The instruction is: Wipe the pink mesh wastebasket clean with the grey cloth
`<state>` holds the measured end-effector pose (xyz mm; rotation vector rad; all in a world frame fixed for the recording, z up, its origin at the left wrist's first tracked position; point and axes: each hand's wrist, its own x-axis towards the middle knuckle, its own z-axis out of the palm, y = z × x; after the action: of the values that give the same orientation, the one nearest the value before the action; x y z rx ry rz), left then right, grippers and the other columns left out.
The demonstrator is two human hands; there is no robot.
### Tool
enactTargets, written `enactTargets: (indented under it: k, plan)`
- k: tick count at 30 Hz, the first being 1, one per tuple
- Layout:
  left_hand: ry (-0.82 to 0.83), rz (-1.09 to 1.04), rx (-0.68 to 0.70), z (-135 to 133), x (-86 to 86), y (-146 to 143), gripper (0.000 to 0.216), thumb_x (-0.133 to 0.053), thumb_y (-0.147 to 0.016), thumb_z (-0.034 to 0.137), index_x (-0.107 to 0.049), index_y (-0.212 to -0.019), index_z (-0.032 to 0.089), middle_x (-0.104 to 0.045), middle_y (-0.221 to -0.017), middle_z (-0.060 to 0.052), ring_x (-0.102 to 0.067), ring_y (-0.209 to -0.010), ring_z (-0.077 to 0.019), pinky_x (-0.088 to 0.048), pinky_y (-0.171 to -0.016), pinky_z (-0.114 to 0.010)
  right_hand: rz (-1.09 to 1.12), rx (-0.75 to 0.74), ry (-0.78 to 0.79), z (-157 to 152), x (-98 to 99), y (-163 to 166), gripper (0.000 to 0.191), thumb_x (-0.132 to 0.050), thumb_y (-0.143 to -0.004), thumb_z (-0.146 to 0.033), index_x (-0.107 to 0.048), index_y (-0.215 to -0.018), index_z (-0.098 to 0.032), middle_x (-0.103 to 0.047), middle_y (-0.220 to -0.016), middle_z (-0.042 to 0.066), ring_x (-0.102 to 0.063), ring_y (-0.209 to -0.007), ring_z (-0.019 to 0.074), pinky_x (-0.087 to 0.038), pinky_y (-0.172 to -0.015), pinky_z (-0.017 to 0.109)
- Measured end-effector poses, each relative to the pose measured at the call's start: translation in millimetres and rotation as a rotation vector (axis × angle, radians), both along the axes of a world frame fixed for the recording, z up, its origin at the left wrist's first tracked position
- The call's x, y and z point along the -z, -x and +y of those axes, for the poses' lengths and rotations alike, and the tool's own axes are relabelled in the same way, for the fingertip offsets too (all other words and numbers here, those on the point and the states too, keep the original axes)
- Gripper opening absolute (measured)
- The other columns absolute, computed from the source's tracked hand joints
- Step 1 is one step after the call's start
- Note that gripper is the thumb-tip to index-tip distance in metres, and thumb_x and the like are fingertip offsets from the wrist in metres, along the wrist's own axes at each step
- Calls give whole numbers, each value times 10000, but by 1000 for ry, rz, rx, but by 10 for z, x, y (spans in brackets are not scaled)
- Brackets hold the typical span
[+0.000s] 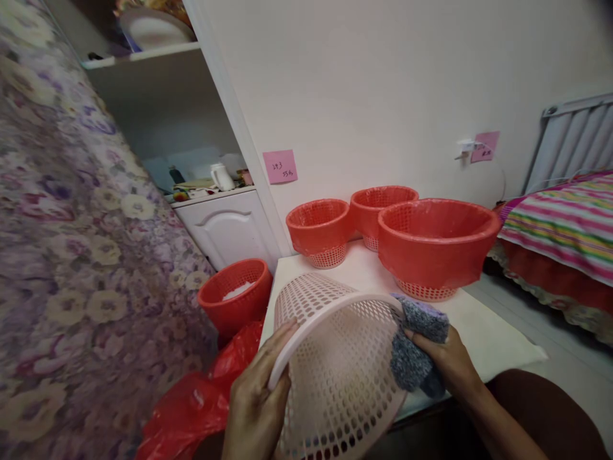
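Pink basket gripped by hands, cloth

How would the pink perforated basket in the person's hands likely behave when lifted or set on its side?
The pink basket is mostly holes, so probably light. Its round rim suggests it could roll on its side. The left hand holds the rim without visible sagging, so fairly stiff.

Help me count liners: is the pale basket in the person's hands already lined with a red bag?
No, the pale basket shows bare mesh, while the three baskets behind it wear red bags.
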<state>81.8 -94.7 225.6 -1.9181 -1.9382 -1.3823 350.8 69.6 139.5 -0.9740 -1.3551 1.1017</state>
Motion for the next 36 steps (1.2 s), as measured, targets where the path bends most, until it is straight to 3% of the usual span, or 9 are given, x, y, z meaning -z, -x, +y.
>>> enactTargets:
  k: [2, 5, 9, 12, 17, 24, 26, 30, 36]
  plan:
    - [-3, -19, -2, 0, -13, 28, 434, -564, -874, 191, -630, -1287, 307, -665, -1332, -11, -600, -1251, -178, -457, -1061, -358, 13, 28, -24, -13, -56, 4, 415, -726, -759, -428, -641, -1071, -168, -742, -1013, 104, -692, -931, 295, -559, -861, 464]
    - [-8, 30, 16, 26, -68, 30, 464, -566, -884, 195, -589, -1325, 338, -656, -1346, 6, -600, -1250, -157, -452, -1065, -346, -29, 17, -212, -79, -418, 16, 358, -714, -781, -330, -625, -1105, -207, -697, -1057, 68, -654, -970, 252, -527, -880, 402]
    - [65, 207, 190, 109, -182, -95, 615, -521, -810, 54, -554, -1357, 334, -638, -1369, 17, -570, -1281, -126, -413, -1099, -307, -262, -221, -652, -283, -951, 142, 336, -655, -778, -121, -610, -1095, -223, -628, -1006, 43, -585, -937, 219, -479, -803, 364]
    - [145, 261, 271, 170, -257, -224, 683, -461, -785, -7, -514, -1401, 283, -596, -1417, -25, -527, -1328, -138, -403, -1127, -334, -405, -314, -833, -438, -1136, 301, 382, -591, -761, -25, -591, -1089, -220, -623, -971, 39, -547, -908, 228, -445, -784, 390]
    - [124, 258, 252, 161, -274, -260, 682, -445, -774, -17, -531, -1392, 259, -602, -1408, -36, -543, -1313, -139, -411, -1116, -327, -406, -294, -811, -400, -1069, 317, 374, -598, -763, -32, -576, -1085, -223, -629, -999, 36, -555, -928, 224, -446, -803, 387]
    - [50, 229, 174, 79, -143, -99, 483, -502, -850, 92, -624, -1294, 236, -663, -1329, -58, -597, -1253, -154, -440, -1071, -309, -136, -102, -296, -94, -252, -5, 346, -656, -786, -240, -600, -1126, -213, -697, -1088, 67, -666, -960, 242, -543, -824, 359]
    - [46, 222, 153, 66, -132, -73, 464, -512, -871, 121, -615, -1306, 241, -658, -1337, -66, -598, -1253, -163, -451, -1066, -317, -82, -79, -214, -71, -150, -41, 388, -689, -781, -299, -605, -1146, -197, -712, -1115, 83, -674, -988, 260, -547, -864, 372]
    - [55, 237, 145, 51, -192, -89, 523, -500, -864, 97, -543, -1367, 234, -612, -1396, -77, -570, -1287, -155, -437, -1087, -328, -123, -33, -320, -139, -460, -17, 363, -665, -777, -242, -604, -1133, -211, -681, -1079, 66, -643, -981, 248, -517, -845, 366]
    - [190, 252, 302, 189, -398, -370, 581, -431, -873, 23, -494, -1395, 272, -600, -1410, -44, -520, -1334, -141, -413, -1127, -291, -426, -262, -837, -440, -1199, 290, 385, -577, -730, -33, -587, -1072, -210, -614, -959, 50, -553, -898, 242, -452, -774, 396]
